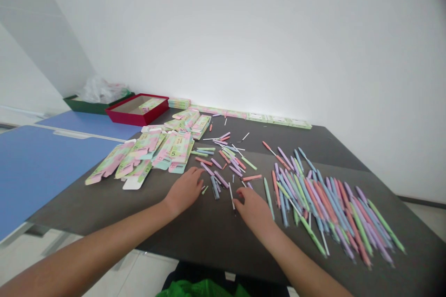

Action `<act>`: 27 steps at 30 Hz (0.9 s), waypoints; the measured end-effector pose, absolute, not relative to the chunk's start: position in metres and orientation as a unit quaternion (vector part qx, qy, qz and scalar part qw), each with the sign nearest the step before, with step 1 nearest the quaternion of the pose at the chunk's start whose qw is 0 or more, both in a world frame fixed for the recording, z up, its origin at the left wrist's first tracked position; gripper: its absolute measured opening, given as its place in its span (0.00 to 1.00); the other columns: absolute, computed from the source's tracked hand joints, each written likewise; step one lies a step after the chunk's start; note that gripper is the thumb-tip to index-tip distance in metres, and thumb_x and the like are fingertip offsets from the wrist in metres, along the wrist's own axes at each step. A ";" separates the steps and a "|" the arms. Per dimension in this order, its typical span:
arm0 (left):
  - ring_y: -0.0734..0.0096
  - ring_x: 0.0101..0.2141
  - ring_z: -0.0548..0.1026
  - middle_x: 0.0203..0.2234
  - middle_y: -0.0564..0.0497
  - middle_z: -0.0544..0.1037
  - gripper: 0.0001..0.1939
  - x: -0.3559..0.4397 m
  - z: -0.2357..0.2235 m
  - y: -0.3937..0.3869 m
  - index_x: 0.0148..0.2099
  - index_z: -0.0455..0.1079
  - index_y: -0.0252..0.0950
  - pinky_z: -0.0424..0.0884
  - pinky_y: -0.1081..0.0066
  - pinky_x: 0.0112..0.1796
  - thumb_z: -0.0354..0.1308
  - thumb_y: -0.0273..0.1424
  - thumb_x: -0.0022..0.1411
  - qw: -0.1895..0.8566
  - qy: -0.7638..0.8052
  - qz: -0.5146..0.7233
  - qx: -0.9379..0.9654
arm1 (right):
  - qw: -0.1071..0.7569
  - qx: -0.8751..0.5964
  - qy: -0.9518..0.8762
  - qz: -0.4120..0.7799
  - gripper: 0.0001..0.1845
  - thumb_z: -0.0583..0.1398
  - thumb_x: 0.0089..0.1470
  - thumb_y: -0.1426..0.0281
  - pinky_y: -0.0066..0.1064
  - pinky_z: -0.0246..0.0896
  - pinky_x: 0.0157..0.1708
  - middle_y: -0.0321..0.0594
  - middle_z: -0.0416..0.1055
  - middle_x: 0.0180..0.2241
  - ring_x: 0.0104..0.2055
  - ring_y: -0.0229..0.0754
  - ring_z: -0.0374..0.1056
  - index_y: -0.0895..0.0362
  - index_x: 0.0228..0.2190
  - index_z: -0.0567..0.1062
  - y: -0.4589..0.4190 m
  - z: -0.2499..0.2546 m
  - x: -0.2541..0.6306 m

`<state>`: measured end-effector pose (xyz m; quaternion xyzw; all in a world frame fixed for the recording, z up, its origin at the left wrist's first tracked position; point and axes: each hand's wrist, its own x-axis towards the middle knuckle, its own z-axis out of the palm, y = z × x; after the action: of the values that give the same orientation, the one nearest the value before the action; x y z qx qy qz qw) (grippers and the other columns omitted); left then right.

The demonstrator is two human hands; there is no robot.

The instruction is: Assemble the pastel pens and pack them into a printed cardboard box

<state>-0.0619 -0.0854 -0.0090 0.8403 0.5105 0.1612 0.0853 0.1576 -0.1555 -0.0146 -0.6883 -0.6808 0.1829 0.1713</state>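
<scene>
My left hand (pixel 186 191) rests low over the table with its fingers bent and a little apart. Just beyond its fingertips lie short purple pen caps (pixel 220 179) and tiny green pieces (pixel 204 190). My right hand (pixel 256 211) has thumb and index finger apart, right beside a thin white pen refill (pixel 232 196) with a dark tip. The thumb seems to touch the refill; no grip on it shows. Loose purple, red, green and blue pen parts (pixel 240 163) and more white refills are scattered ahead of both hands. A large pile of assembled-looking pastel pens (pixel 324 199) spreads to the right.
Flattened pink-and-green boxes (pixel 177 148) overlap on the left. A red tray (pixel 137 115) holding small boxes and a green tray (pixel 87 104) with plastic bags stand behind. Small boxes (pixel 278 120) line the wall. A blue table (pixel 52 167) adjoins the dark table (pixel 195 241).
</scene>
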 end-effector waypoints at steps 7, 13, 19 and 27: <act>0.65 0.51 0.67 0.51 0.46 0.69 0.21 -0.075 -0.009 -0.075 0.57 0.60 0.37 0.61 0.66 0.53 0.44 0.29 0.61 0.084 0.530 0.185 0.823 | 0.199 -0.676 -0.699 0.125 0.12 0.54 0.55 0.69 0.36 0.55 0.48 0.46 0.70 0.41 0.47 0.48 0.65 0.57 0.39 0.73 -0.151 -0.013 0.195; 0.63 0.59 0.58 0.57 0.39 0.63 0.22 -0.049 -0.011 0.000 0.58 0.58 0.29 0.53 0.63 0.57 0.42 0.30 0.64 0.032 0.523 0.127 0.842 | 0.153 -0.697 -0.695 0.087 0.20 0.52 0.56 0.68 0.38 0.48 0.53 0.56 0.65 0.50 0.54 0.52 0.58 0.66 0.48 0.69 -0.073 -0.014 0.212; 0.54 0.58 0.58 0.53 0.41 0.68 0.13 -0.029 -0.032 0.030 0.46 0.71 0.37 0.51 0.54 0.56 0.52 0.29 0.58 0.038 0.481 0.070 0.873 | 0.124 -0.653 -0.739 0.110 0.21 0.53 0.57 0.65 0.35 0.46 0.54 0.54 0.63 0.53 0.56 0.49 0.56 0.65 0.49 0.69 -0.038 -0.029 0.198; 0.53 0.58 0.57 0.59 0.42 0.61 0.22 -0.023 -0.053 -0.018 0.56 0.63 0.38 0.53 0.54 0.56 0.45 0.40 0.63 0.038 0.477 0.090 0.874 | 0.135 -0.604 -0.772 0.142 0.20 0.56 0.55 0.65 0.31 0.50 0.52 0.47 0.66 0.51 0.54 0.44 0.60 0.59 0.48 0.69 -0.065 -0.031 0.190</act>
<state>-0.0226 -0.0182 -0.0532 0.8736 0.4768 0.0899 0.0381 0.1895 -0.0651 -0.0310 -0.6040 -0.7725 0.1421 0.1352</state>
